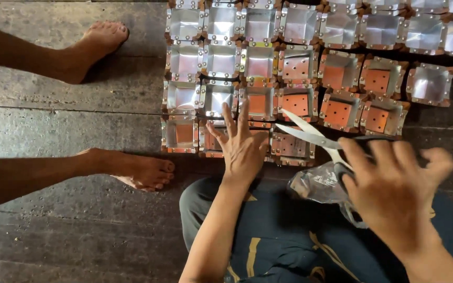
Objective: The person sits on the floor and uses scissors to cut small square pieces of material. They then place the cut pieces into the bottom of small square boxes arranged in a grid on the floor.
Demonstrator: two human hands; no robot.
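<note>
I see the pair of long-bladed steel scissors (pixel 310 135) in my right hand (pixel 394 194), whose fingers are clenched around the dark handles, the pale blades parted and pointing left over the near row of small square moulds lined with shiny foil on reddish-brown wooden frames (pixel 260 102). My left hand (pixel 243 149) lies flat, fingers spread and holding nothing, pressing on the mould at the near edge. In my judgement the cut goes best with that palm steadying the frame while the blades stay low and level, tips away from the spread fingers, since thin foil tears rather than shears if pulled. A crumpled clear plastic bag (pixel 318 183) sits just under the scissors against my knee. The moulds are studded with rivets along the rims; some show orange perforated bottoms, others mirror-bright metal. They stand in close rows on the worn grey plank floor (pixel 69 126), where another person's bare feet (pixel 142 172) rest to the left.
</note>
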